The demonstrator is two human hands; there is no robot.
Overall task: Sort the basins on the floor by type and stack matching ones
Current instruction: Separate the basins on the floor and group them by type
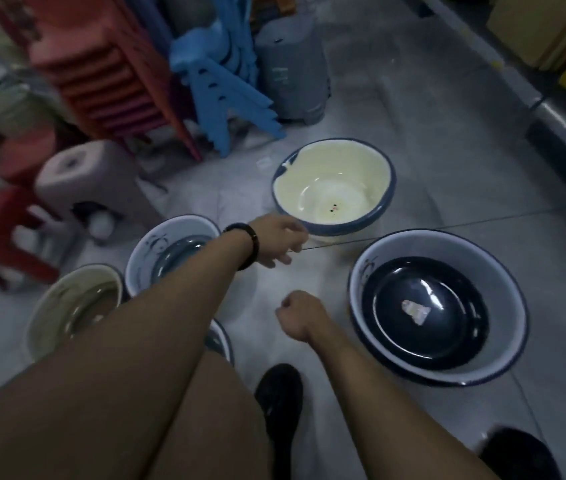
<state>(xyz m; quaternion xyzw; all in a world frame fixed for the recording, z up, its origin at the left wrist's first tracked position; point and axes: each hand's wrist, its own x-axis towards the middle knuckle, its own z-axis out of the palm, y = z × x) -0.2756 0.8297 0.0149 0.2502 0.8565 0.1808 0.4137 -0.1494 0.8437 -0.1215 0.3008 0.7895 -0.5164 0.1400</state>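
Observation:
A cream basin with a blue rim stands on the floor ahead. To the right sits a wide white basin with a dark blue bottom, a scrap of clear wrapper in it. At the left stand a smaller white and blue basin and a beige basin. Another blue-rimmed basin peeks out under my left arm. My left hand hovers beside the cream basin's near rim, fingers loosely curled and holding nothing. My right hand hangs over bare floor, curled into a loose fist, holding nothing.
Stacked red plastic stools, blue stools and a grey bin crowd the back. A beige stool stands at the left. My dark shoe is on the grey tiles between the basins. A shelf edge runs along the right.

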